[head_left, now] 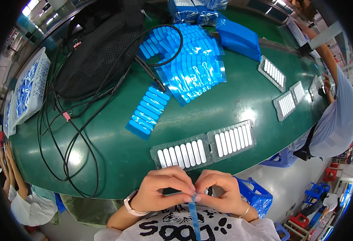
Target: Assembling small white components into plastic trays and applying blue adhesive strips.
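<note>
A narrow translucent blue film strip [193,220] hangs down in front of my shirt. Thumb and forefinger of my left hand [163,188] pinch its top end, and my right hand [221,192] pinches it from the other side, so the fingertips meet. Just beyond my hands, at the table's edge, lie two joined clear plastic trays, the left tray [154,157] and the right tray [253,137], each with a row of white rounded strips. Farther off is a blue sheet [148,110] with rounded bars on it.
A pile of glossy blue sheets [192,64] covers the far middle of the green table [116,160]. Black cables [66,160] and a black mesh bag [100,60] lie left, near a white basket [40,88]. More trays [272,74] are at right, near another person [341,120].
</note>
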A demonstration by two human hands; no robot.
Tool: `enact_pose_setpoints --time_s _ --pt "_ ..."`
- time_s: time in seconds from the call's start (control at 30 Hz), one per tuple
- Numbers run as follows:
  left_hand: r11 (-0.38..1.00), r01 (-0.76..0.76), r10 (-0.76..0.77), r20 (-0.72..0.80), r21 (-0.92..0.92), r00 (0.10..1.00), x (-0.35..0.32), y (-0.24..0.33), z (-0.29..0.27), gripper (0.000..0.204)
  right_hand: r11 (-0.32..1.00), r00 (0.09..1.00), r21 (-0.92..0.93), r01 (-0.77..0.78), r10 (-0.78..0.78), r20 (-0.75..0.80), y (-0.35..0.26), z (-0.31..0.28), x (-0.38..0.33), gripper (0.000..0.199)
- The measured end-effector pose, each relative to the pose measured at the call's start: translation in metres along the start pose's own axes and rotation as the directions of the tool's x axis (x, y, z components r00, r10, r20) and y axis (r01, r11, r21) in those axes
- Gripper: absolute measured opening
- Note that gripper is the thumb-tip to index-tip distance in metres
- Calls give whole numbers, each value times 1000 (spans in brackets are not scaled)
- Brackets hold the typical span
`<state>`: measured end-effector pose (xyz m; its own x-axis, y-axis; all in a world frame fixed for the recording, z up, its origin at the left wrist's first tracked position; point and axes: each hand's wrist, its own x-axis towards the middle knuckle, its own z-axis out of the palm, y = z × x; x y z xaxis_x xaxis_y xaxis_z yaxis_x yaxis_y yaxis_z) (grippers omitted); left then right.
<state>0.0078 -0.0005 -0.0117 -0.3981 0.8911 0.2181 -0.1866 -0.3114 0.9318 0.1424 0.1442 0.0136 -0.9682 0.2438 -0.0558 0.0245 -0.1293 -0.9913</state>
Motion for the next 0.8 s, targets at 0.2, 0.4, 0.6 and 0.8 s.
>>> enact_pose_setpoints --time_s 0.2,0.4,0.6,0.8 --pt "996 -49 50 -13 74 999 -2 0 7 29 1000 1000 -1 0 0 12 -2 1 0 13" --pt "998 6 -15 -125 -69 992 -8 -5 8 19 1000 1000 -3 1 -1 5 2 2 0 13" --pt "998 -25 32 -108 64 994 -7 -1 3 14 1000 999 17 24 -23 -35 4 4 -2 14" --pt "727 -134 -241 -433 -673 869 -10 15 9 18 979 942 93 180 -144 -303 -1 8 2 15"
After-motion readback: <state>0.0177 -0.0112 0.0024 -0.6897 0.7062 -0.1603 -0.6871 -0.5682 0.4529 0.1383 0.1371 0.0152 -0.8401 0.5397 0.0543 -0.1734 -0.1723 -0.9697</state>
